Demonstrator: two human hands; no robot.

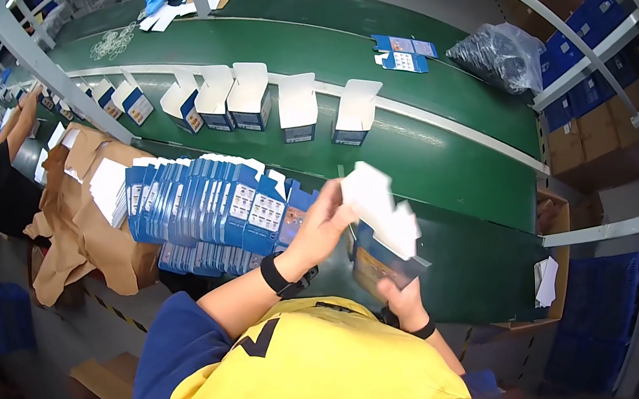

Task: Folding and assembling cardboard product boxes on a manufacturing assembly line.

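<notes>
Your right hand (406, 305) grasps the blue carton (371, 265) low on its side; your left hand (321, 226) is at its white flaps (375, 200), though blur hides whether it pinches them. The carton is between your 2 hands, above the green work surface (476, 275). A flap could crease under uneven pressure; a slack right-hand hold could let the carton twist; a leftward swing could topple the flat cartons (198, 203).

Shows white and dark blue on the box (383, 250); repeats blue and white across the stack (206, 206); runs green along the belt (459, 172), yellow and navy over the shirt (315, 378), striped yellow-black down the tape (122, 315).
</notes>
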